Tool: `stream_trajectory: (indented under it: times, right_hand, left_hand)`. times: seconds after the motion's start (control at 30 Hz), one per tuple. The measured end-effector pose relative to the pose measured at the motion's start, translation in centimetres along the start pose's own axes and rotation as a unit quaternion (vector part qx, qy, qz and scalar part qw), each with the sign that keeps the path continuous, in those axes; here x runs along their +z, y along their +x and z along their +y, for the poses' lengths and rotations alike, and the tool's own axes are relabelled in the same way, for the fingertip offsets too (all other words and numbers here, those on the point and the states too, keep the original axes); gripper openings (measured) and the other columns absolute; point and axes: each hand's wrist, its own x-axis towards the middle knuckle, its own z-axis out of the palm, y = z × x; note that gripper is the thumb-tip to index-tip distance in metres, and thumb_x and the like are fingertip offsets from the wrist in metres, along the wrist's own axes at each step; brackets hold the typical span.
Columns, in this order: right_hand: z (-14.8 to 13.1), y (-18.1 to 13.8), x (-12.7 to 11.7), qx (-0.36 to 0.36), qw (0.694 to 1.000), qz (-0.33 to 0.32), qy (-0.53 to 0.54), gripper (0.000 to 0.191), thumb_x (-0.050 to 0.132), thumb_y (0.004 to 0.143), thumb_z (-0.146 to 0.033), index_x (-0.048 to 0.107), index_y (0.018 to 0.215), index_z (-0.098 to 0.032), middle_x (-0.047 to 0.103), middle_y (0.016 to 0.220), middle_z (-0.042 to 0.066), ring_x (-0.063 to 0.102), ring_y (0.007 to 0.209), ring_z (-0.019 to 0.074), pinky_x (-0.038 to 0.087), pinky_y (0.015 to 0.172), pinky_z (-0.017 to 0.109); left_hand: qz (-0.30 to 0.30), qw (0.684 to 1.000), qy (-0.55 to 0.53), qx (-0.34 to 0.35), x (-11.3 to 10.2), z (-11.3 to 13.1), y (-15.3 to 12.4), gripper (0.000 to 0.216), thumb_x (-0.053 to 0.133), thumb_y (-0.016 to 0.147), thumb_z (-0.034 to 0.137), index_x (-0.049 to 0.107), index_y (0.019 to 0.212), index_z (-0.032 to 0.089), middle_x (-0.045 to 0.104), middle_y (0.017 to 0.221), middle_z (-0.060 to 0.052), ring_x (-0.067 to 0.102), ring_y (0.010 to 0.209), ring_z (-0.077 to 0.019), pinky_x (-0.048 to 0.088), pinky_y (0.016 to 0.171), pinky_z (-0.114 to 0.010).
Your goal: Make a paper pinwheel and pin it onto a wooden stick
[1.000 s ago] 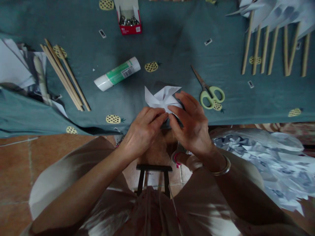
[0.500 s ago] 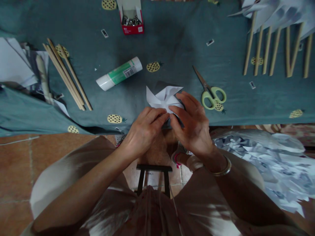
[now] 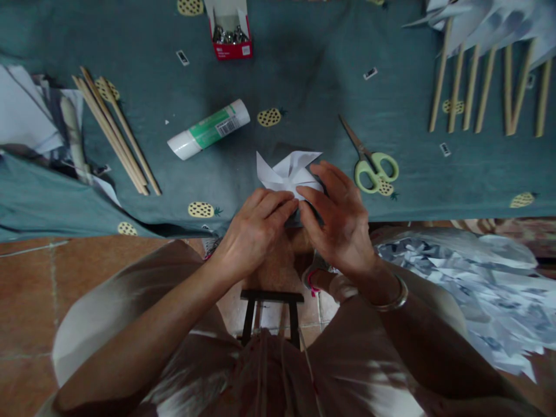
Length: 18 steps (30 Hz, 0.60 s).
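Note:
A white paper pinwheel with folded, pointed blades is held near the front edge of the cloth-covered table. My left hand is closed on its lower edge, fingertips pressed together there. On the right side of the pinwheel, my right hand pinches the same lower edge between thumb and index finger, its other fingers curved along the paper. Both sets of fingertips meet at the near side, and they hide that part of the paper. Scissors with light green handles lie just right of my right hand.
A glue stick lies left of the pinwheel, with wooden sticks farther left. At the back stands a red box of shiny metal pieces. Finished pinwheels on sticks lie back right. Below the table edge is a bag of paper scraps.
Both hands keep the same grip on the pinwheel. The view has shifted very slightly; nothing else has visibly moved.

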Motion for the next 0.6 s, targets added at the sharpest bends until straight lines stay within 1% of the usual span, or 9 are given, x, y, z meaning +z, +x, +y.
stream_trajectory:
  times: [0.13, 0.23, 0.33, 0.5, 0.6]
  right_hand:
    - [-0.05, 0.0, -0.07, -0.005, 1.0, -0.002, -0.002, 0.025, 0.053, 0.096, -0.02, 0.063, 0.119, -0.024, 0.059, 0.14, 0.01, 0.051, 0.138, 0.0305, 0.049, 0.111, 0.053]
    - [-0.05, -0.03, -0.13, 0.005, 1.0, -0.01, 0.006, 0.029, 0.053, 0.095, -0.02, 0.063, 0.122, -0.028, 0.059, 0.141, 0.007, 0.05, 0.139, 0.031, 0.046, 0.113, 0.055]
    - [0.01, -0.13, -0.12, 0.005, 1.0, -0.024, 0.0, 0.032, 0.052, 0.096, -0.02, 0.061, 0.125, -0.032, 0.057, 0.143, 0.007, 0.049, 0.14, 0.0305, 0.046, 0.113, 0.055]
    - [-0.01, -0.24, -0.1, -0.013, 0.999, -0.039, -0.001, 0.034, 0.051, 0.096, -0.018, 0.059, 0.128, -0.025, 0.052, 0.148, 0.011, 0.043, 0.145, 0.0327, 0.043, 0.115, 0.057]
    - [-0.09, -0.18, -0.1, -0.002, 0.999, -0.054, 0.0, 0.036, 0.049, 0.095, -0.015, 0.06, 0.128, -0.026, 0.049, 0.151, 0.01, 0.039, 0.148, 0.0319, 0.041, 0.117, 0.055]
  left_hand:
    - [0.007, 1.0, 0.009, 0.013, -0.06, 0.02, 0.11, 0.028, 0.05, 0.099, 0.012, 0.062, 0.124, 0.01, 0.069, 0.118, -0.013, 0.06, 0.103, -0.0216, 0.057, 0.088, -0.037]
    - [0.007, 1.0, 0.017, 0.017, -0.1, 0.0, 0.18, 0.027, 0.051, 0.099, 0.013, 0.062, 0.124, 0.011, 0.069, 0.118, -0.012, 0.061, 0.102, -0.0213, 0.057, 0.087, -0.037]
    - [0.01, 0.999, 0.024, 0.025, -0.14, -0.02, 0.22, 0.026, 0.051, 0.099, 0.013, 0.062, 0.122, 0.009, 0.069, 0.117, -0.013, 0.061, 0.101, -0.0215, 0.058, 0.085, -0.037]
    - [0.012, 0.999, 0.031, 0.024, -0.1, -0.08, 0.17, 0.026, 0.051, 0.099, 0.012, 0.062, 0.122, 0.01, 0.07, 0.117, -0.013, 0.061, 0.1, -0.0209, 0.059, 0.085, -0.036]
    - [0.008, 0.999, 0.028, 0.021, -0.06, -0.12, 0.09, 0.026, 0.051, 0.099, 0.012, 0.063, 0.122, 0.009, 0.069, 0.119, -0.013, 0.061, 0.102, -0.0213, 0.059, 0.087, -0.037]
